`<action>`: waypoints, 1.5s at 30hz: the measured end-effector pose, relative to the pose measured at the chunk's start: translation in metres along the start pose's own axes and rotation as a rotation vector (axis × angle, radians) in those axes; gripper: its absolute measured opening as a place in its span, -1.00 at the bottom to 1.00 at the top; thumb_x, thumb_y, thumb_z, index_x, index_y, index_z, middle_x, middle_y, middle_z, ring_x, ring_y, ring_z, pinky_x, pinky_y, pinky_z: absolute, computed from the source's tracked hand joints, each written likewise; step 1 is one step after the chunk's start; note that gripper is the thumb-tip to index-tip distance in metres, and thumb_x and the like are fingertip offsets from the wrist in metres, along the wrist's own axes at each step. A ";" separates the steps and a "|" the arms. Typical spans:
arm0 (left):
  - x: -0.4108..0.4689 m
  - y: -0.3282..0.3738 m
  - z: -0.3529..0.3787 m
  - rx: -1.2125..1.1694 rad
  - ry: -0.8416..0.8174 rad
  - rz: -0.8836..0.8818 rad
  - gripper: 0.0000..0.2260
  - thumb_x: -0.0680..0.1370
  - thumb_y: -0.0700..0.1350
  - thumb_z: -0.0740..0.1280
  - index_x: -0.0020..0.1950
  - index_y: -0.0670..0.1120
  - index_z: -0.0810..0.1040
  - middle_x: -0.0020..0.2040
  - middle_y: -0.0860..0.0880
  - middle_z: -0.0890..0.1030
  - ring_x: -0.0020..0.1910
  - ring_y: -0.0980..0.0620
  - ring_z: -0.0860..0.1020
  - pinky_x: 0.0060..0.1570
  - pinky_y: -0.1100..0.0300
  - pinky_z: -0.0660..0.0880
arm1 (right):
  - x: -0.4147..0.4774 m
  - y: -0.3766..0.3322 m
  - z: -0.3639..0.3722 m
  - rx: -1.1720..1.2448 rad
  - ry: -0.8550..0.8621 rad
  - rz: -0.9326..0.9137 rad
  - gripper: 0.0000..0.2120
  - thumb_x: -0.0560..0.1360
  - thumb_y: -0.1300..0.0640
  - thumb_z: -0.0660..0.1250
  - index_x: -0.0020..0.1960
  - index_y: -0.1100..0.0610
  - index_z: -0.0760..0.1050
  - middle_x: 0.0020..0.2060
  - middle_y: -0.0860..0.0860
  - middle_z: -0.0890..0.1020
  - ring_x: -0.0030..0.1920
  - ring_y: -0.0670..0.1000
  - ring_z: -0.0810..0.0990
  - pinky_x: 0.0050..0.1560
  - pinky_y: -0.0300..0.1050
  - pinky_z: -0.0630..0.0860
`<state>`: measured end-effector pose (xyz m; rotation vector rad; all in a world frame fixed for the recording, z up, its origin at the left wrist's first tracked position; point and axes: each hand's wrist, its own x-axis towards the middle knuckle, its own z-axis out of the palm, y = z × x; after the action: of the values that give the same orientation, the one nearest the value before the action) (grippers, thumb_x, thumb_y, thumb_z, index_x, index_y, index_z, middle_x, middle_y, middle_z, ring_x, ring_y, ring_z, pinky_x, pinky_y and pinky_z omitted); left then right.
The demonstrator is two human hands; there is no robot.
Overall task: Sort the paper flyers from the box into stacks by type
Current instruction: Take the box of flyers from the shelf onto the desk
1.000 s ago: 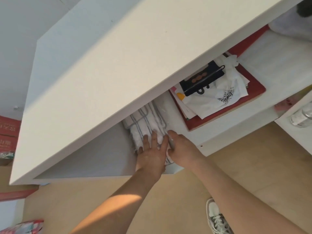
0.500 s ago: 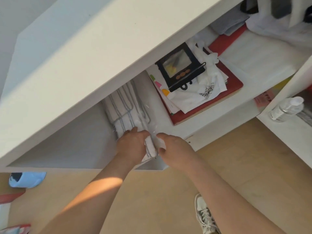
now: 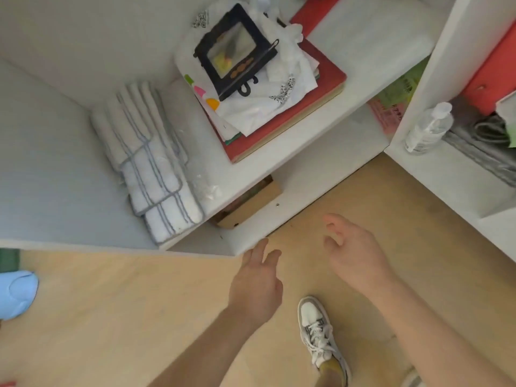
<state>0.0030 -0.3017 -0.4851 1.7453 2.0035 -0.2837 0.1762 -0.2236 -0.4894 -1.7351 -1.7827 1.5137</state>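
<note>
Both hands are bare and holding nothing, hanging over the wooden floor (image 3: 139, 303) in front of the white shelving. My left hand (image 3: 255, 280) has its fingers nearly straight and a little spread, aimed toward 12 o'clock. My right hand (image 3: 356, 255) is loosely curled, with its fingertips toward 10 o'clock.

What I need is the brown cardboard box (image 3: 251, 205), tucked low under the shelf (image 3: 360, 88), in the shadow just below the folded towels (image 3: 152, 169) at that board's front edge. From the left hand it sits at about 12 o'clock, and from the right hand at about 10 o'clock. The left looks a little nearer, so I would lead with it and bring the right to the box's far end.

Its long axis runs from roughly 8 o'clock to 2 o'clock, following the shelf edge. One long side faces out toward me at about 5 o'clock. I see only a sliver of colour along its top edge, so I cannot tell how the flyers inside lie or which way they point.
</note>
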 end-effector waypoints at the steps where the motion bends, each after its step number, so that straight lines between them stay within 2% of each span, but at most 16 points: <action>1: 0.013 -0.002 0.013 0.032 -0.036 -0.003 -0.48 0.52 -0.19 0.18 0.47 -0.01 0.19 0.53 -0.03 -0.01 0.45 -0.04 0.08 0.37 0.14 0.25 | 0.001 0.013 0.006 -0.044 -0.011 0.021 -0.51 0.56 0.16 0.21 0.48 0.01 0.25 0.30 0.04 0.51 0.26 0.06 0.49 0.27 -0.13 0.39; 5: 0.084 -0.022 0.049 0.149 -0.066 -0.074 -0.44 0.50 -0.21 0.24 0.46 -0.07 0.14 0.53 -0.06 -0.11 0.45 -0.12 0.00 0.32 0.04 0.33 | 0.020 0.054 0.034 0.029 -0.070 0.037 -0.37 0.58 0.13 0.23 0.54 -0.09 0.00 0.48 -0.10 0.24 0.45 -0.03 0.25 0.34 -0.26 0.17; 9: 0.155 -0.060 0.059 0.275 0.004 -0.210 -0.45 0.46 -0.22 0.29 0.41 -0.05 0.20 0.52 -0.09 -0.14 0.47 -0.21 -0.13 0.29 -0.15 0.33 | 0.057 0.077 0.063 0.178 -0.106 0.050 -0.33 0.59 0.06 0.21 0.53 -0.20 -0.11 0.50 -0.19 0.14 0.48 -0.07 0.18 0.35 -0.24 0.15; 13: 0.197 -0.094 0.066 0.230 -0.032 -0.290 -0.44 0.44 -0.24 0.26 0.43 -0.09 0.22 0.43 -0.06 0.17 0.35 -0.13 0.23 0.14 -0.11 0.40 | 0.089 0.092 0.085 0.319 -0.129 0.065 -0.34 0.59 0.00 0.20 0.50 -0.30 -0.12 0.48 -0.24 0.15 0.46 -0.10 0.21 0.25 -0.27 0.18; 15: 0.193 -0.094 0.070 0.195 -0.008 -0.303 -0.48 0.43 -0.29 0.23 0.39 -0.08 0.29 0.35 -0.01 0.26 0.23 -0.08 0.34 0.06 -0.09 0.40 | 0.099 0.094 0.092 0.399 -0.141 0.116 -0.34 0.58 -0.02 0.22 0.50 -0.31 -0.10 0.49 -0.21 0.15 0.46 -0.10 0.21 0.35 -0.22 0.18; 18: 0.162 -0.081 0.077 0.170 0.038 -0.206 -0.45 0.41 -0.34 0.20 0.38 -0.03 0.32 0.34 0.04 0.27 0.25 -0.02 0.32 0.12 -0.09 0.33 | 0.106 0.088 0.096 0.504 -0.132 0.255 -0.33 0.53 -0.12 0.25 0.49 -0.32 -0.06 0.50 -0.11 0.20 0.45 -0.04 0.25 0.44 0.03 0.26; 23: 0.083 -0.052 0.102 -0.011 0.130 0.074 -0.46 0.43 -0.27 0.20 0.40 0.03 0.34 0.41 0.13 0.25 0.36 0.06 0.25 0.25 0.02 0.25 | 0.103 0.079 0.098 0.421 -0.166 0.444 -0.22 0.42 -0.36 0.24 0.51 -0.23 -0.05 0.38 -0.02 0.39 0.30 0.14 0.46 0.20 0.13 0.50; 26: 0.060 -0.052 0.114 -0.199 0.235 0.192 -0.49 0.36 -0.28 0.21 0.31 -0.04 0.46 0.32 0.12 0.42 0.26 0.09 0.36 0.13 0.06 0.41 | 0.093 0.081 0.099 0.504 -0.117 0.567 -0.42 0.51 -0.18 0.25 0.47 -0.11 0.17 0.05 0.09 0.58 0.03 0.19 0.63 0.02 0.03 0.58; 28: 0.057 -0.055 0.120 -0.257 0.270 0.222 -0.50 0.35 -0.29 0.21 0.28 -0.08 0.48 0.29 0.07 0.46 0.24 0.08 0.37 0.13 0.06 0.44 | 0.090 0.083 0.104 0.512 -0.082 0.607 -0.53 0.50 -0.08 0.27 0.36 0.01 0.30 -0.01 0.12 0.59 -0.11 0.15 0.66 -0.14 -0.08 0.55; 31: 0.060 -0.070 0.130 -0.230 0.336 0.030 -0.53 0.36 -0.25 0.22 0.28 -0.14 0.47 0.29 -0.09 0.43 0.25 -0.11 0.34 0.14 -0.08 0.45 | 0.087 0.079 0.116 0.512 -0.048 0.589 -0.67 0.52 -0.01 0.30 0.17 0.08 0.28 -0.11 0.07 0.54 -0.19 0.14 0.61 -0.19 -0.02 0.59; 34: 0.069 -0.096 0.136 -0.415 0.411 -0.452 -0.46 0.42 -0.29 0.25 0.41 -0.11 0.29 0.32 -0.18 0.34 0.24 -0.26 0.32 0.20 -0.03 0.33 | 0.098 0.081 0.126 0.505 0.028 0.538 -0.89 0.57 0.18 0.20 0.04 0.02 0.32 -0.21 0.08 0.55 -0.23 0.13 0.59 -0.06 0.14 0.61; 36: 0.074 -0.104 0.140 -0.718 0.321 -0.699 -0.35 0.46 -0.27 0.26 0.50 -0.06 0.09 0.26 -0.16 0.39 0.20 -0.23 0.41 0.17 -0.05 0.43 | 0.100 0.085 0.127 0.530 0.059 0.519 -0.81 0.55 0.31 0.14 -0.06 0.06 0.43 -0.26 0.09 0.56 -0.26 0.12 0.55 -0.24 0.00 0.59; 37: 0.073 -0.103 0.143 -0.820 0.259 -0.755 -0.38 0.49 -0.24 0.24 0.50 -0.06 0.08 0.18 -0.14 0.44 0.13 -0.22 0.47 0.10 -0.09 0.50 | 0.097 0.089 0.125 0.546 0.075 0.517 -0.77 0.53 0.35 0.12 -0.13 0.07 0.44 -0.28 0.08 0.57 -0.28 0.12 0.55 -0.38 -0.08 0.53; 39: 0.066 -0.099 0.149 -0.782 0.162 -0.741 -0.57 0.51 -0.24 0.17 0.38 -0.12 0.27 0.10 -0.15 0.54 0.02 -0.22 0.53 -0.05 -0.07 0.55 | 0.083 0.100 0.119 0.558 0.108 0.543 -0.73 0.50 0.37 0.08 -0.18 0.11 0.48 -0.25 0.08 0.60 -0.29 0.16 0.58 -0.53 -0.21 0.40; 41: 0.047 -0.086 0.144 -0.604 0.096 -0.670 -0.71 0.52 -0.25 0.15 0.24 -0.18 0.37 0.04 -0.22 0.57 -0.04 -0.23 0.54 -0.17 0.05 0.49 | 0.058 0.109 0.105 0.547 0.120 0.583 -0.70 0.48 0.38 0.06 -0.20 0.12 0.50 -0.22 0.10 0.62 -0.28 0.17 0.62 -0.40 -0.16 0.45; 45: -0.009 -0.036 0.107 -0.436 -0.021 -0.510 -0.81 0.53 -0.20 0.15 0.12 -0.19 0.39 -0.02 -0.22 0.59 -0.10 -0.24 0.54 -0.31 0.11 0.32 | -0.013 0.111 0.052 0.380 0.122 0.624 -0.79 0.50 0.30 0.11 -0.23 0.12 0.44 -0.28 0.21 0.63 -0.36 0.16 0.67 -0.25 0.02 0.58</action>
<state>-0.0092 -0.3633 -0.5795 0.9548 2.2603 -0.0169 0.2074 -0.2863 -0.5912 -2.2135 -0.8412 1.7602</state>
